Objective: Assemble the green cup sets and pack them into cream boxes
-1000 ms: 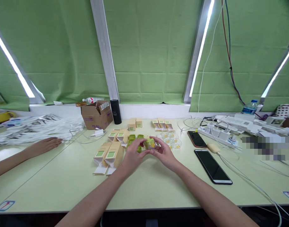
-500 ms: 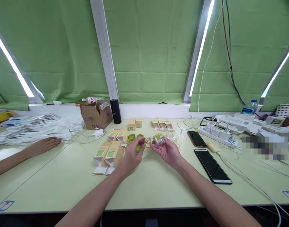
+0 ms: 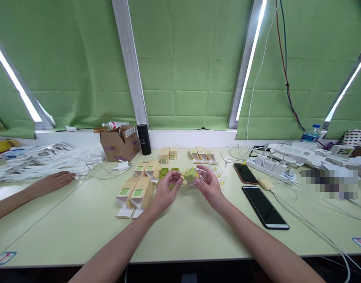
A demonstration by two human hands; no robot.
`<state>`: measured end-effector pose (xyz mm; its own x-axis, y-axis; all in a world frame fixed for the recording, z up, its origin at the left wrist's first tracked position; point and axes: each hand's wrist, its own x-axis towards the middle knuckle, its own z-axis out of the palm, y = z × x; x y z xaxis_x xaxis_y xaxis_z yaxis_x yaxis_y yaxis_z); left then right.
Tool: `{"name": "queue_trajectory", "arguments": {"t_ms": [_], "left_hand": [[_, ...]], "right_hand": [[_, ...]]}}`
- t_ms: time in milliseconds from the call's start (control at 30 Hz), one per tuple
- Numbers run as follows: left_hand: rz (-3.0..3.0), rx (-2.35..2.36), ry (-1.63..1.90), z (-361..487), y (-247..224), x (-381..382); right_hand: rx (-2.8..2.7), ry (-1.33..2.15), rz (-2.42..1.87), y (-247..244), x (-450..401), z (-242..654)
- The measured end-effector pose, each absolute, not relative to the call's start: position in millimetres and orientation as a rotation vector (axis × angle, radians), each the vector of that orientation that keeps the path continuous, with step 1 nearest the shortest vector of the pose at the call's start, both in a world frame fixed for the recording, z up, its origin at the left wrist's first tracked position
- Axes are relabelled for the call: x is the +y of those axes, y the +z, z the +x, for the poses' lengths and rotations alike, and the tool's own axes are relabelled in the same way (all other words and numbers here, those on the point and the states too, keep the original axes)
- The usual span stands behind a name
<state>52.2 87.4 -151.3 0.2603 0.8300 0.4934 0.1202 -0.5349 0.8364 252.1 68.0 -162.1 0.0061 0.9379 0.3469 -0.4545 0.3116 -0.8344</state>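
My right hand (image 3: 211,186) grips a small jar with a green top (image 3: 192,175), tilted above the table, thumb and fingers at its right side. My left hand (image 3: 168,189) is just to its left, thumb and fingertips pinched together; whatever small thing they hold is too small to make out. Behind my left fingers stand several green cups (image 3: 164,171), partly hidden. Beyond my right hand are several clear containers with yellow centres (image 3: 220,175). Left of my left hand lie open kraft boxes with green labels (image 3: 142,192).
More kraft boxes (image 3: 164,155) stand farther back. A cardboard box (image 3: 119,149) and a black bottle (image 3: 144,139) are by the wall. Two phones (image 3: 265,207), cables and a power strip (image 3: 270,169) lie right. Another person's hand (image 3: 55,182) rests left near white strips.
The jar has turned in my right hand, its green top now facing left and toward me. My right fingers have shifted from beneath it to its right side. My left hand barely moved.
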Motion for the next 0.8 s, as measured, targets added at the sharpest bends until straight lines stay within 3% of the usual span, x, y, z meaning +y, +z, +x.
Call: {"name": "queue_trajectory", "arguments": {"t_ms": [433, 667, 800], "left_hand": [[1.938, 0.883, 1.246, 53, -154, 85], [2.319, 0.882, 1.078, 43, -150, 75], [2.458, 0.865, 0.95, 43, -150, 74]], "right_hand": [[-1.392, 0.894, -0.702, -163, 59, 247], [-1.497, 0.207, -0.971, -151, 77, 283], [-1.608, 0.043, -1.216, -147, 100, 299]]}}
